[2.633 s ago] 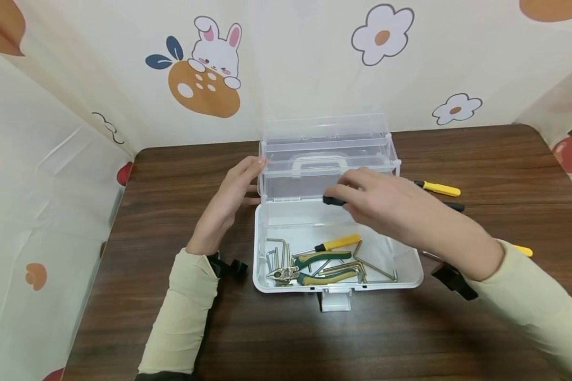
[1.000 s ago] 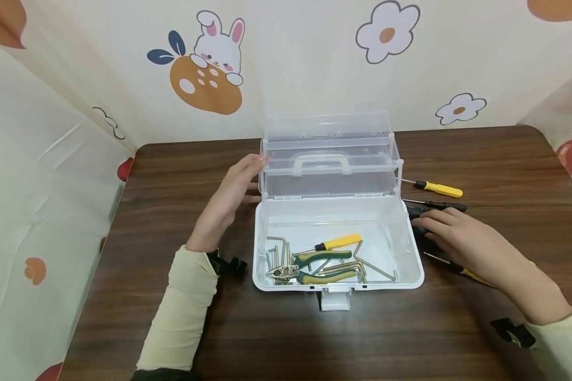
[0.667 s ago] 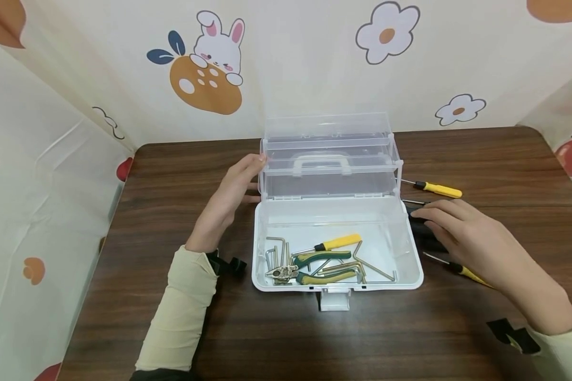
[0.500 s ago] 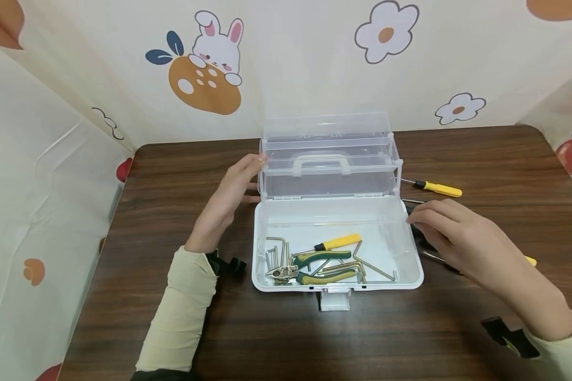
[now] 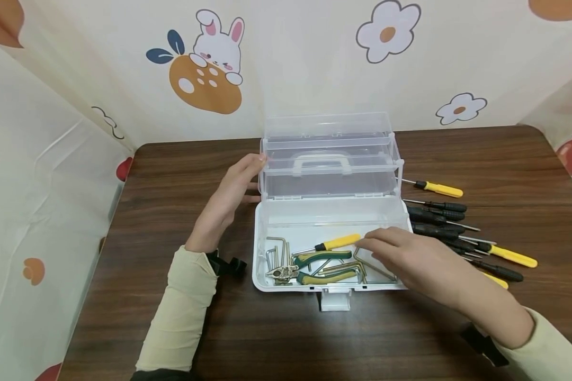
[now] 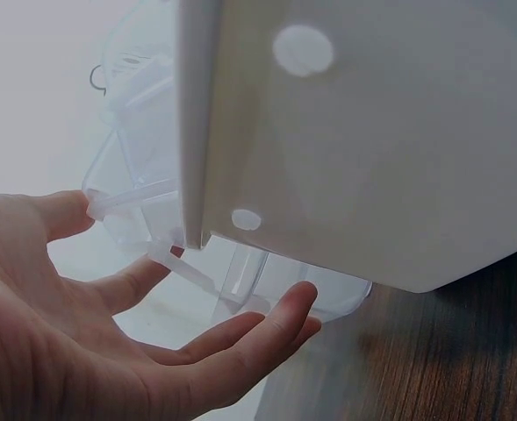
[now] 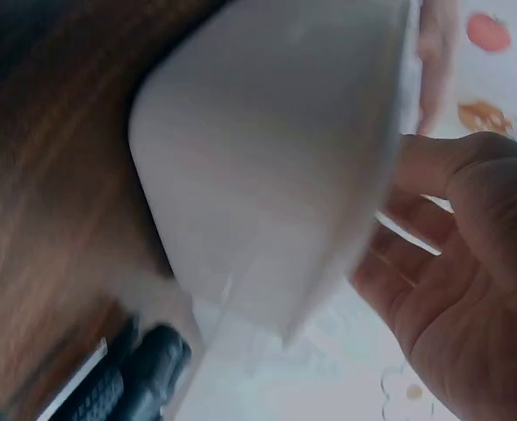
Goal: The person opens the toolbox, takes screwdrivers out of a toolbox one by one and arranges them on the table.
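A white plastic toolbox (image 5: 286, 217) stands with its clear lid and trays (image 5: 329, 185) raised at the back. Inside lie a yellow-handled screwdriver (image 5: 341, 242), green-handled pliers (image 5: 323, 257) and several hex keys (image 5: 341, 268). My left hand (image 5: 229, 198) is at the left side of the raised trays. In the left wrist view one fingertip touches a clear tray arm (image 6: 135, 196), the other fingers spread loosely beneath. My right hand (image 5: 412, 259) reaches over the box's right rim, its fingertips near the yellow handle. Loosely bent, its fingers show nothing between them in the right wrist view.
Several black-handled screwdrivers (image 5: 436, 217) and yellow-handled ones (image 5: 512, 256) lie in a pile right of the box, one apart (image 5: 442, 189) farther back. An unfastened white latch (image 5: 335, 301) hangs at the box's front. A patterned curtain (image 5: 305, 58) closes off the back.
My right hand had a black thing over the box, was then at the tool pile on the right, and has now come back left over the box. My left hand has stayed put.
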{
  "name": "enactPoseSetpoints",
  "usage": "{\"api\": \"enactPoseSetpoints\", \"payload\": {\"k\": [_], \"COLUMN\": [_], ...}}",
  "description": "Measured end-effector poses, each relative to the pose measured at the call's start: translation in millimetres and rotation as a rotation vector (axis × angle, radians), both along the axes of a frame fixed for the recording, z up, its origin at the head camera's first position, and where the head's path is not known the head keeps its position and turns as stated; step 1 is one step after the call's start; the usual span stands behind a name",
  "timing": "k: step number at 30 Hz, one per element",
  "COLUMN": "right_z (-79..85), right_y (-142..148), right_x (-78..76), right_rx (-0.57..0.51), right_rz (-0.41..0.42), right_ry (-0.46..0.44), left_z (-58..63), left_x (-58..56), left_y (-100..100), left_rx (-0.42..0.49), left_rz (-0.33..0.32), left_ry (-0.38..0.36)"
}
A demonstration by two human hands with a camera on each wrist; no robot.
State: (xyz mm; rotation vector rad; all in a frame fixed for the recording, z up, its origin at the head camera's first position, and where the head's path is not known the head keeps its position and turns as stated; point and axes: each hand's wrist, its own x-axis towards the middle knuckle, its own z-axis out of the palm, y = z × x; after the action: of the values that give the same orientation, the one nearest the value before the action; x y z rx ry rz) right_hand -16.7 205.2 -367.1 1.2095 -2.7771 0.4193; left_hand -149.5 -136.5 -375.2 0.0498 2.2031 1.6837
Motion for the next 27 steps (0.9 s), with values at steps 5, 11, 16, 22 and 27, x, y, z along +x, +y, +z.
{"api": "enactPoseSetpoints", "payload": {"k": [5, 11, 16, 22, 27], "right_z": [-9.9, -15.5, -21.0, -27.0, -31.7], "right_y": [-16.8, -34.9, -48.6, -55.3, -58.4], "right_x": [-6.8, -13.8, -19.8, -26.3, -29.3], "right_rx": [0.118, 0.236, 0.302, 0.244, 0.224], "right_rz": [0.043, 0.071, 0.096, 0.096, 0.082], "right_ry": [-0.020, -0.050, 0.024, 0.069, 0.035], "left_z": [-1.0, -3.0, -3.4, -3.1, -2.9], "left_x": [-0.3, -1.4, -1.5, -1.6, -1.5], "left_y": [-1.1, -1.9, -1.3, -1.6, -1.8], "left_rx": [0.007, 0.013, 0.018, 0.025, 0.024], "left_rz": [0.004, 0.002, 0.001, 0.000, -0.001], "left_ry": [-0.002, 0.001, 0.009, 0.006, 0.009]}}
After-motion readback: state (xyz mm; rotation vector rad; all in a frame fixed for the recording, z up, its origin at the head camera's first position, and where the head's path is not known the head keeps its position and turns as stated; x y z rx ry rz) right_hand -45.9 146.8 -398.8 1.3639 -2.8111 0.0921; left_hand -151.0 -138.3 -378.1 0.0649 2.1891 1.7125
